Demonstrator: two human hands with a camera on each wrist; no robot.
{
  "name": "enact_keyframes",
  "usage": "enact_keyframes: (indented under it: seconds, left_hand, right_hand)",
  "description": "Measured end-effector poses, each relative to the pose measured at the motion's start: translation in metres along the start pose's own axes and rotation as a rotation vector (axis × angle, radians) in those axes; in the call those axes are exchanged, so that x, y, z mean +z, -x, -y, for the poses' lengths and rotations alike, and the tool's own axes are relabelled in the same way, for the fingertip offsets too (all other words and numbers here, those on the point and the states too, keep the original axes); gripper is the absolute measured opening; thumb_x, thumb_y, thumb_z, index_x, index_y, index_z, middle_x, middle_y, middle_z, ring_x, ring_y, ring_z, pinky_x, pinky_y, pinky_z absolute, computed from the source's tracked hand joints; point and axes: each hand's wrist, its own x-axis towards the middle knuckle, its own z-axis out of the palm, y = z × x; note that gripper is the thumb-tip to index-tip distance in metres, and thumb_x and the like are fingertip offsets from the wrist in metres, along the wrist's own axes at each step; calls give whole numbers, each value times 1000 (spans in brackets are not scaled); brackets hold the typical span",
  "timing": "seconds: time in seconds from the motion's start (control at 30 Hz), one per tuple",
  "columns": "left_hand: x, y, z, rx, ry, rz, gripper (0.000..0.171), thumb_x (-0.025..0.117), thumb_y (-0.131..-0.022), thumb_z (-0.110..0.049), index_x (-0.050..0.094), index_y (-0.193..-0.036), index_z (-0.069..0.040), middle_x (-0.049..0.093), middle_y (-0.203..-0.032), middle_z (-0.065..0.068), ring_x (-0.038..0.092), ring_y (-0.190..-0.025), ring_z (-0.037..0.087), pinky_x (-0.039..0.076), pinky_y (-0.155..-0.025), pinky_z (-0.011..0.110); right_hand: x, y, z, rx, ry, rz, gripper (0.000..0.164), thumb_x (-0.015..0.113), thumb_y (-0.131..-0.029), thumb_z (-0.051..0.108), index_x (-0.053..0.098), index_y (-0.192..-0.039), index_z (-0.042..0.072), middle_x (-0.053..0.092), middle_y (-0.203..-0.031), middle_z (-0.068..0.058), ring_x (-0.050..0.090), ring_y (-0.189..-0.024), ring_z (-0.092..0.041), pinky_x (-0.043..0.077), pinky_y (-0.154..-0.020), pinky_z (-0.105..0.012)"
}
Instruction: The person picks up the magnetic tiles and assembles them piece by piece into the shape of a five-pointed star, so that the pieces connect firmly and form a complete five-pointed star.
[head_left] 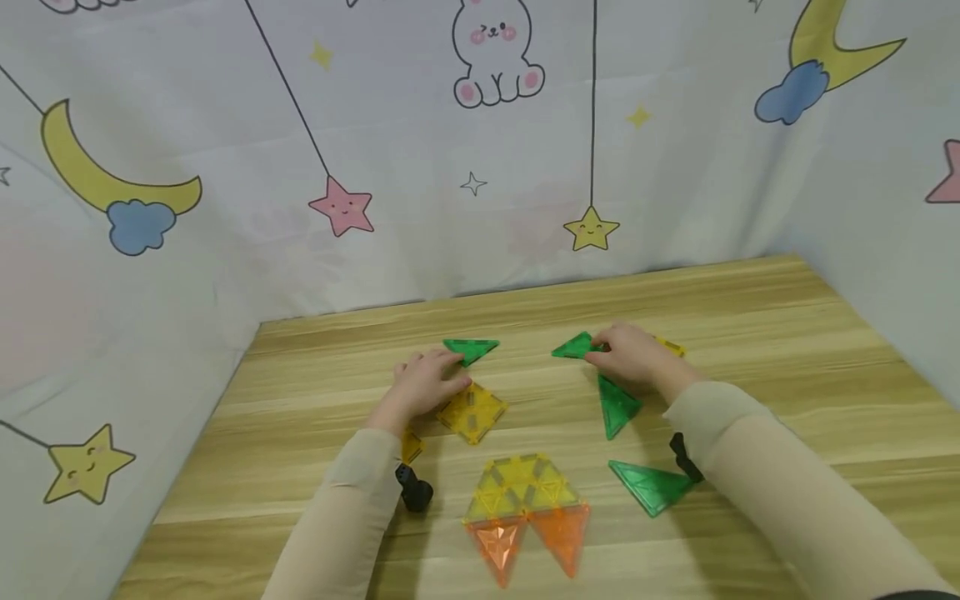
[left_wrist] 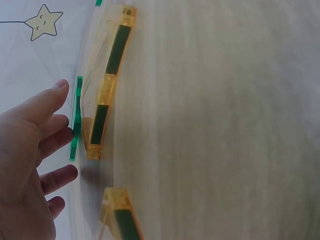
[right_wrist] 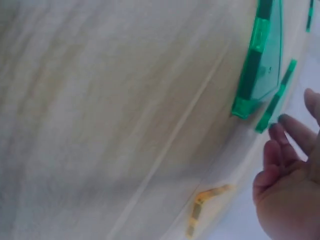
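Observation:
In the head view my left hand [head_left: 426, 383] reaches over the left side of the table, index fingertip right at a green triangular magnetic tile [head_left: 471, 350]. Its thumb is at the upper corner of a yellow square tile [head_left: 471, 414]. The left wrist view shows loosely bent, spread fingers [left_wrist: 57, 142] beside that green tile's edge. With thumb and fingers my right hand [head_left: 630, 352] pinches the right end of another green triangular tile [head_left: 574, 345], which lies flat. A third green triangle [head_left: 618, 407] is just below that hand.
Nearer me, yellow triangular tiles [head_left: 521, 483] form a half-hexagon, with two orange triangles [head_left: 562, 533] pointing down from it. A larger green triangle [head_left: 651, 486] lies right of them. Yellow tiles [head_left: 670, 345] show partly behind each arm. A patterned cloth [head_left: 420, 250] hangs behind the table.

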Motion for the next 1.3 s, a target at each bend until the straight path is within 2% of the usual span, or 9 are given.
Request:
enact_keyframes:
  seconds: [0.2, 0.4, 0.6, 0.83, 0.93, 1.07, 1.3]
  left_hand:
    - [1, -4, -3, 6, 3, 0, 53, 53, -93, -46, 48, -139, -21, 39, -144, 7, 31, -128, 41, 18, -97, 62]
    - [1, -6, -5, 21, 10, 17, 46, 53, -92, -47, 56, -132, -24, 41, -142, 5, 32, -127, 41, 19, -99, 62]
    - [1, -10, -10, 15, 20, 38, 40, 53, -93, -46, 61, -125, -24, 45, -139, 3, 33, -127, 38, 21, -101, 58]
    - [2, -19, -29, 31, 17, 18, 33, 57, -91, -42, 66, -116, -22, 51, -132, 3, 39, -124, 36, 26, -101, 54]
    - [3, -21, -35, 37, 20, 31, 29, 60, -90, -41, 67, -110, -21, 52, -129, 3, 39, -123, 35, 26, -101, 54]
    - [4, -24, -37, 32, 16, 29, 27, 60, -90, -41, 68, -106, -21, 54, -126, 2, 41, -121, 33, 26, -100, 54]
    - [8, -26, -38, 7, 51, -32, 33, 59, -91, -39, 64, -119, -23, 54, -126, 2, 42, -119, 33, 24, -97, 54]
  right_hand:
    - [2, 0, -1, -8, -66, 27, 42, 49, -96, 26, 57, -122, -6, 57, -117, -23, 53, -106, -35, 43, -88, -48]
    - [4, 0, 5, -15, -135, 39, 40, 49, -96, 24, 55, -126, -3, 58, -117, -21, 56, -104, -32, 44, -87, -46]
    - [5, -2, 4, -47, -11, 46, 40, 54, -95, 13, 51, -132, -1, 45, -127, -27, 47, -113, -41, 41, -91, -51]
    - [13, -13, 16, -56, 90, 29, 42, 57, -94, 20, 52, -132, 2, 44, -132, -24, 43, -118, -42, 34, -97, -53]
    - [13, -15, 21, -59, 93, 36, 43, 59, -92, 21, 53, -129, -1, 44, -133, -24, 40, -121, -43, 29, -100, -54]
    - [12, -16, 24, -57, 67, 46, 44, 63, -90, 23, 54, -126, -1, 45, -133, -23, 40, -121, -44, 30, -100, -54]
    - [10, -14, 23, -39, 36, 69, 51, 65, -90, 28, 51, -133, 4, 42, -132, -23, 39, -120, -43, 35, -96, -53]
